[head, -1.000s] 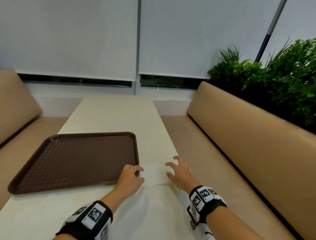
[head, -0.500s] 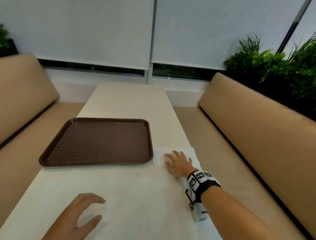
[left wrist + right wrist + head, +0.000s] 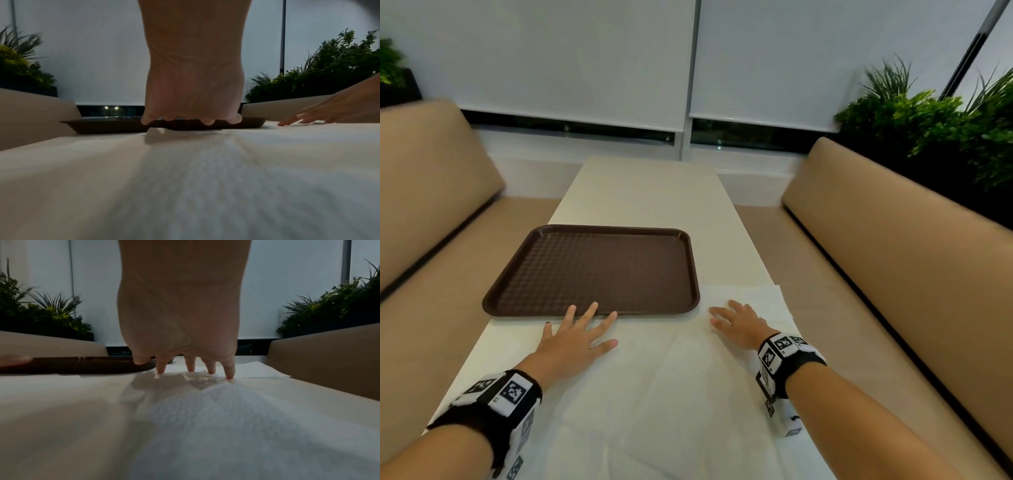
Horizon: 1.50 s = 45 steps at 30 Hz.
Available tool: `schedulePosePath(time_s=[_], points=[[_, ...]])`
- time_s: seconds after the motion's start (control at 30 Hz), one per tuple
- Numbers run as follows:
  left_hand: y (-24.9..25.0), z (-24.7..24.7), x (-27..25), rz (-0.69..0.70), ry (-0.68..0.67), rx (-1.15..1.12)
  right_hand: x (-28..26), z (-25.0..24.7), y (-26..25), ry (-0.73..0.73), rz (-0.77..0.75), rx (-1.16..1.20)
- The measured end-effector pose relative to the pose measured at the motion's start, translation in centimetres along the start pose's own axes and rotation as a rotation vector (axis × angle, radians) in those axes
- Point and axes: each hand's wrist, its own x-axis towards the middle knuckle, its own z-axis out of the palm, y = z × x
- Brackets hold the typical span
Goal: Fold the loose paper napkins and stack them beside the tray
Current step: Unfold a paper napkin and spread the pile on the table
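Note:
Large white paper napkins (image 3: 654, 394) lie unfolded and overlapping across the near end of the cream table, seen up close as napkin (image 3: 205, 426) and napkin (image 3: 205, 178). A folded napkin (image 3: 750, 296) lies to the right of the brown tray (image 3: 599, 270). My left hand (image 3: 582, 335) hovers with fingers spread just above the napkin, its fingertips (image 3: 207, 121) at the tray's near rim. My right hand (image 3: 736, 323) lies flat, its fingertips (image 3: 229, 373) pressing the paper at the folded napkin's near edge. Neither hand holds anything.
The tray (image 3: 115, 125) is empty. Tan bench seats (image 3: 893, 257) flank the table on both sides, the right one close to the table edge. Green plants (image 3: 945, 126) stand behind the right backrest. The bare table top (image 3: 647, 195) runs on beyond the tray.
My left hand has moved forward from the near left to the tray's front rim. My right hand has stayed pressing the paper by the tray. The view has shifted left and back.

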Motion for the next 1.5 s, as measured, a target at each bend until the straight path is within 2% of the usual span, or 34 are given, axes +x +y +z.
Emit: schedulePosePath(time_s=[0.27,0.37,0.4,0.47,0.53,0.6,0.73,0.83,0.93,1.13,1.2,1.3,1.4,1.5], points=[[-1.4,-0.1,0.3,-0.004,0.001,-0.022,0.8,-0.1,-0.5,0.048,-0.025,0.016],[-1.2,-0.3,0.0,0.003,0.023,-0.037,-0.6,-0.3,-1.7,0.160,-0.106,-0.004],[-1.1,-0.5,-0.3,0.007,0.043,-0.045,-1.2,-0.5,-2.4,0.163,-0.150,-0.011],[-0.8,-1.2,-1.7,0.022,0.107,-0.092,-2.3,-0.5,-4.1,0.054,-0.190,-0.033],[-0.6,-1.6,-3.8,0.051,0.164,-0.230,-2.9,0.3,-5.7,-0.028,-0.177,-0.099],[-0.3,-1.7,-6.8,0.103,0.194,-0.450,-3.2,1.2,-7.0,-0.030,-0.162,-0.134],[-0.6,-0.4,-13.3,0.199,0.274,-0.686,-2.7,1.7,-8.6,-0.064,-0.112,-0.033],[-1.8,1.5,-17.1,0.194,0.336,-0.807,-2.5,1.3,-9.3,-0.022,-0.086,-0.014],[-2.9,2.8,-19.8,0.125,0.381,-0.943,-3.0,0.4,-10.0,0.057,-0.124,0.038],[-2.5,1.9,-21.9,0.049,0.475,-1.208,-8.9,-5.4,-12.3,0.125,-0.425,0.370],[-1.2,0.8,-21.3,0.029,0.396,-1.309,-11.8,-7.6,-12.9,0.075,-0.519,0.561],[1.5,-1.0,-19.7,0.102,0.215,-1.482,-14.8,-9.8,-12.7,0.001,-0.601,0.887],[4.2,-2.5,-18.1,0.208,0.103,-1.689,-16.4,-10.9,-12.2,-0.024,-0.608,1.168],[5.9,-3.4,-16.5,0.291,0.039,-1.804,-17.1,-11.1,-11.3,0.010,-0.570,1.345]])
